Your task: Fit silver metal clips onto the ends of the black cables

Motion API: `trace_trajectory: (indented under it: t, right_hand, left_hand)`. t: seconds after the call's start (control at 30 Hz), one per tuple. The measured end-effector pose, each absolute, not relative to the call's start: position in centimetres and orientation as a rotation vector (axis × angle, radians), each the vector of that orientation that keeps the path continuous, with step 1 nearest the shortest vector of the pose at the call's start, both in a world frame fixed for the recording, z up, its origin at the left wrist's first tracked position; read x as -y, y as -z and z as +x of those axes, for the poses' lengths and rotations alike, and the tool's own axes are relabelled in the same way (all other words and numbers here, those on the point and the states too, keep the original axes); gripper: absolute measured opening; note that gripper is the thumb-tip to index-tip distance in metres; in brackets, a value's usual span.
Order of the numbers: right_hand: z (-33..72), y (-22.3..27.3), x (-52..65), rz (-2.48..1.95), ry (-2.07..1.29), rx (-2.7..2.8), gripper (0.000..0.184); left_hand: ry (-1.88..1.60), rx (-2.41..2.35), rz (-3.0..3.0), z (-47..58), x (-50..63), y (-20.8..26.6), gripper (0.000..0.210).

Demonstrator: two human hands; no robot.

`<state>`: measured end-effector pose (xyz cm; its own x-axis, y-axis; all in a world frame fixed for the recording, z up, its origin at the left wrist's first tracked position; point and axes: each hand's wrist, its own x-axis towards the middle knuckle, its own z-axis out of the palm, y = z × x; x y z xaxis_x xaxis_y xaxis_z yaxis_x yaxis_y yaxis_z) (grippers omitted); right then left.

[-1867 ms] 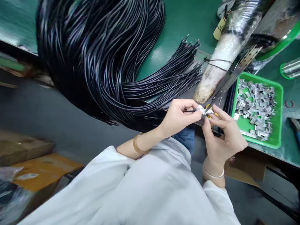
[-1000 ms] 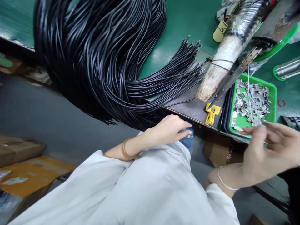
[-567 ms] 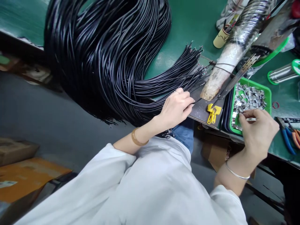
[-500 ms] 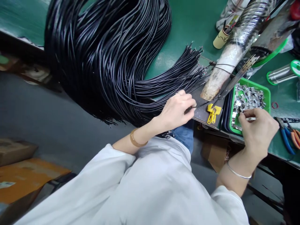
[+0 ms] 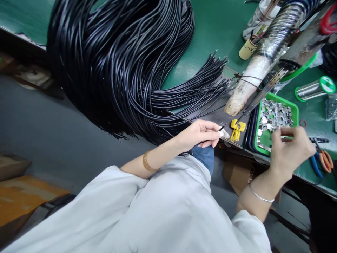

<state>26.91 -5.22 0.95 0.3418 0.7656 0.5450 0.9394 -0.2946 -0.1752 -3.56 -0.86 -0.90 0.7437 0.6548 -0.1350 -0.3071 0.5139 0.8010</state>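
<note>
My left hand [image 5: 200, 134] pinches a black cable [image 5: 222, 128] close to its end, which sticks out past the fingertips at the bench edge. A large bundle of black cables [image 5: 121, 70] lies beyond and to the left, with stripped ends fanned toward the metal pipe. My right hand [image 5: 292, 147] is closed in a pinch above the right side of a green tray [image 5: 296, 112]. Small silvery metal connectors [image 5: 276, 114] lie in that tray. Whatever the right fingertips hold is hidden.
A yellow cutter [image 5: 237, 130] lies between the left hand and the tray. Above it slants a wrapped duct [image 5: 244, 84]. Farther right are a solder spool [image 5: 314, 89] and orange-and-blue-handled pliers [image 5: 326, 160]. A cream cup [image 5: 247, 48] stands at the back.
My left hand has drawn back toward the bench edge and turned, showing the cable end in its fingers. My right hand has lifted slightly away from the connectors, still pinched.
</note>
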Motion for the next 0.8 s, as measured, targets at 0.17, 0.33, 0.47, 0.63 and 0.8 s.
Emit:
trace_trajectory:
  t: [0.17, 0.33, 0.47, 0.63, 0.8]
  right_hand:
    - [18.8, -2.7, 7.4, -1.541, -0.088, 1.175, 0.025]
    - [13.1, -2.2, 8.4, -1.465, -0.507, 1.238, 0.018]
    - [12.6, -1.0, 8.2, -1.514, -0.319, 1.350, 0.013]
    - [12.5, -0.4, 8.3, -1.515, 0.170, 1.617, 0.017]
    - [13.1, -0.6, 8.3, -1.571, 0.117, 1.414, 0.011]
  left_hand:
    - [-0.668, -0.574, 0.912, -2.5, 1.2, 0.9, 0.020]
    - [-0.759, -0.496, 1.026, -1.5, 1.4, 0.9, 0.015]
    - [-0.800, -0.588, 1.134, -1.3, 1.4, 1.0, 0.015]
    - [-0.841, -0.634, 1.143, -1.0, 1.6, 0.8, 0.014]
    - [-0.786, -0.687, 1.097, -1.0, 1.5, 0.2, 0.016]
